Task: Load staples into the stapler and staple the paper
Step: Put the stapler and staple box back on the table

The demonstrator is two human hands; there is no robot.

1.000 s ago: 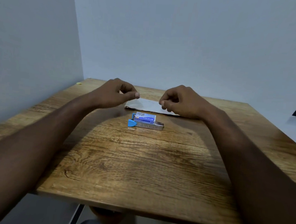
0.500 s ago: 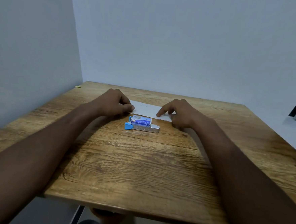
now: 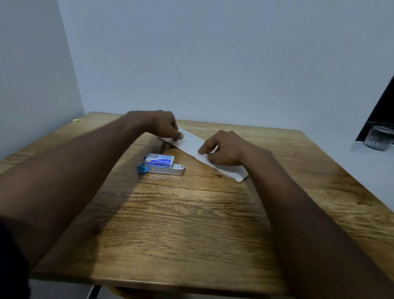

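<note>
Here, left hand: fingers curled, thumb and fingertips pinching the far-left end of the paper, which looks slightly lifted there.
Right hand: fingers bent, forefinger pointing down onto the strip, gripping it near its middle.
Paper: a long white strip, lying slantwise from the far left toward the near right, its near-right end on the table beside the right wrist.
Staple box: small, blue and white, just nearer than the paper, between the two forearms, touched by neither hand.
Stapler: silver body with a blue end on the left, lying flat directly in front of the box, touching it or almost so.
Glass: clear, on a white ledge to the far right, well apart from the table.
</note>
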